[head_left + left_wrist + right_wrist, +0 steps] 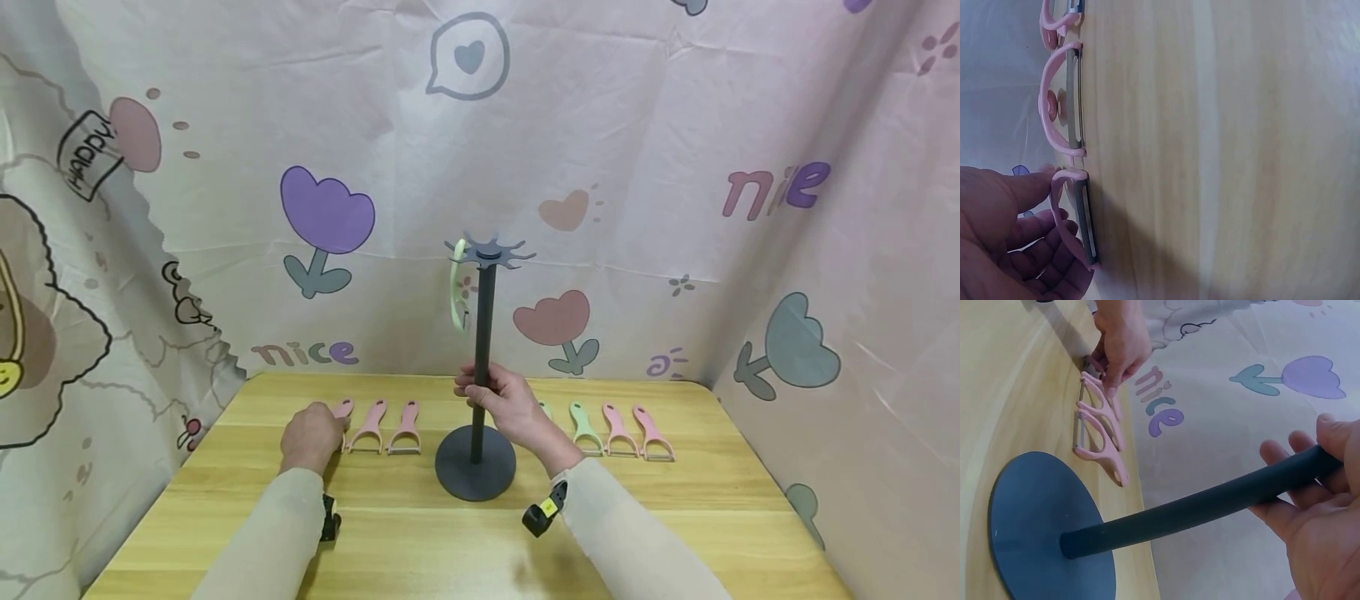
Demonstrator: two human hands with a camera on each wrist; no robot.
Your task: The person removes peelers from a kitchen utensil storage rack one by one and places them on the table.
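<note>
My left hand (309, 437) pinches the leftmost pink peeler (1056, 199) between thumb and fingers, its blade standing near the wood in the left wrist view. Two more pink peelers lie just right of it, one in the middle (375, 413) and one at the end (409, 415). With thumb and fingers round the dark pole (480, 433), my right hand (517, 410) holds an upright stand. A light green peeler (454, 287) hangs from the left side of the stand's hooked top (489, 250). The round base (1041, 506) rests on the table.
Right of the stand lie a green peeler (581, 417), two pink peelers, left (615, 421) and right (647, 423), and another green one (545, 408) partly hidden by my right hand. A printed cloth (420, 167) hangs behind the wooden table (405, 550) and along both sides.
</note>
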